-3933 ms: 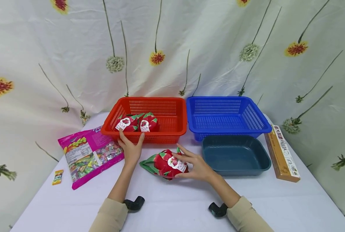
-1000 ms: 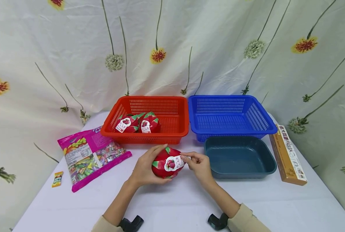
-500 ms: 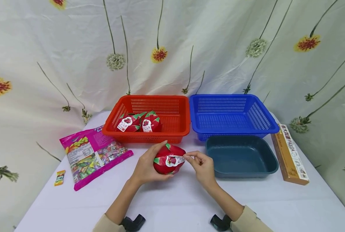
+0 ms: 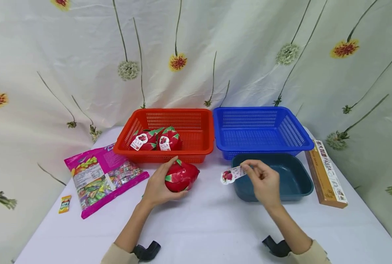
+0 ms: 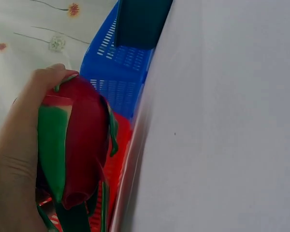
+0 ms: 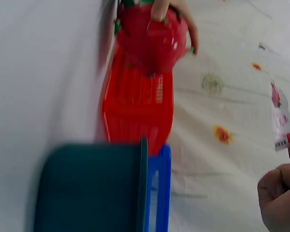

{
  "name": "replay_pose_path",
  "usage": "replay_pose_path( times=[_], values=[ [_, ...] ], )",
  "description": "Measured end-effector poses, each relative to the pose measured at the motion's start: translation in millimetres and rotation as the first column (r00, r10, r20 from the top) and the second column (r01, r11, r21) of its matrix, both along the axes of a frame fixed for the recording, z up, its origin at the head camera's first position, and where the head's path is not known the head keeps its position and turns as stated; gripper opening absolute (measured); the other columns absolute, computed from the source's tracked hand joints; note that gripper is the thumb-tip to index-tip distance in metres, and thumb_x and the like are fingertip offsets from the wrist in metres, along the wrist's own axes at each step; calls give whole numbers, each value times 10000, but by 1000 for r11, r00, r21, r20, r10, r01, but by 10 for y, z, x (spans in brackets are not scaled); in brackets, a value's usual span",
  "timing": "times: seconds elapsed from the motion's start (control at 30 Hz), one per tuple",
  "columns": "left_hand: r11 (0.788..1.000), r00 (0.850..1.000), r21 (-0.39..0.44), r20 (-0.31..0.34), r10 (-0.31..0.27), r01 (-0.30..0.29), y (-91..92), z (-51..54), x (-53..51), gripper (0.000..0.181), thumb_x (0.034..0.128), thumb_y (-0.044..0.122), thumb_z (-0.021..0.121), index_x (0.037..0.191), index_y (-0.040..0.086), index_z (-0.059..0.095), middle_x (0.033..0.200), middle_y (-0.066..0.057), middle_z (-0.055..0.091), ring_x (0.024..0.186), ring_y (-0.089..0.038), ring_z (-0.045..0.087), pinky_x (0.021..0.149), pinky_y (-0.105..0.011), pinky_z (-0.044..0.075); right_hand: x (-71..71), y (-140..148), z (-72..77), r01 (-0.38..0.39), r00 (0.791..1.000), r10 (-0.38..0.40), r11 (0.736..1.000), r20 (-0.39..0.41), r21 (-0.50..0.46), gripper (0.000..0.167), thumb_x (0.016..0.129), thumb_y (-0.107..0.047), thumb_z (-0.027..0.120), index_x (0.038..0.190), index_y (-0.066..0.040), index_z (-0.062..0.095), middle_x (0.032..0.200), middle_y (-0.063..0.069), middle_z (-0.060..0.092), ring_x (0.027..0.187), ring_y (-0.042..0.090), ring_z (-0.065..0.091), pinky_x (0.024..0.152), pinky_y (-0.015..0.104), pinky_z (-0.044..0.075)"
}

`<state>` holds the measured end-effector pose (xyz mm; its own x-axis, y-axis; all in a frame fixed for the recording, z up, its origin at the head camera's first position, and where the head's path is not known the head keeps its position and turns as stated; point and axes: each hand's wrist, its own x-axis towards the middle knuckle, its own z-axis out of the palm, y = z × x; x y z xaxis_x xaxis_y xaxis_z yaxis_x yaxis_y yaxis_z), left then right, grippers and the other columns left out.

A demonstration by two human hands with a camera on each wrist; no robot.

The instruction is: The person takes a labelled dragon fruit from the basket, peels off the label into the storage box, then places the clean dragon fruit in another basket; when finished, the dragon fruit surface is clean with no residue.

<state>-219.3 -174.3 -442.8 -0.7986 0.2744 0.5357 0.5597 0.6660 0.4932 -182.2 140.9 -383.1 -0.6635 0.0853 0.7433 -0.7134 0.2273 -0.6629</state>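
Off the fruit since half a second ago, the label has shifted right and is pinched between the fingers of my right hand, lower right of centre, overlapping the tray in view. My left hand has drifted slightly left with the fruit, its fingers curved around it, just below frame centre. Above it, the red basket holds two more fruits; the blue basket stands beside it, right of centre.
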Motion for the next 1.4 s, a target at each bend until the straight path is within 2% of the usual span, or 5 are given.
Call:
replay_pose_path(
  times=[0.23, 0.53, 0.77, 1.13, 1.4],
  values=[
    [999, 999, -20, 23, 27, -27, -68, -15, 24, 1036, 583, 492, 820, 1440, 337, 261, 1306, -10, 461, 1183, -221, 436, 723, -415, 539, -283, 746, -95, 76, 991, -103, 953, 79, 292, 67, 843, -90, 667, 903, -78, 696, 521, -47, 281, 440, 61, 215, 378, 230, 141],
    [999, 999, -37, 27, 38, -37, -94, -31, 21, 1047, 569, 482, 832, 1440, 330, 271, 1309, -19, 461, 1180, -228, 436, 721, -429, 537, -584, 1076, -198, -37, 945, -175, 780, 275, 624, 106, 871, -169, 636, 887, -86, 699, 515, -86, 262, 448, 37, 216, 404, 234, 212],
    [999, 999, -50, 33, 23, -21, -66, -66, -2, 1037, 581, 484, 826, 1442, 310, 274, 1317, -19, 455, 1192, -228, 428, 734, -427, 535, -697, 1078, -329, -230, 898, -114, 701, 424, 676, 108, 859, -151, 646, 888, -62, 700, 531, -94, 276, 475, 49, 243, 427, 221, 237],
    [999, 1000, -42, 2, -3, 3, -18, -85, -38, 1036, 588, 489, 821, 1443, 314, 264, 1311, -21, 460, 1184, -231, 439, 729, -418, 537, -771, 1125, -466, -238, 894, -151, 638, 422, 733, 123, 850, -151, 660, 917, -57, 703, 527, -85, 294, 469, 56, 275, 426, 204, 240],
    [1000, 1000, -28, 0, -2, 2, 4, -81, -36, 1068, 553, 466, 847, 1439, 338, 264, 1309, 1, 461, 1183, -218, 441, 735, -417, 536, -784, 1111, -503, -292, 857, -201, 569, 475, 768, 323, 778, -235, 738, 1034, -47, 684, 537, -66, 265, 470, 68, 250, 426, 206, 219]
  ],
)
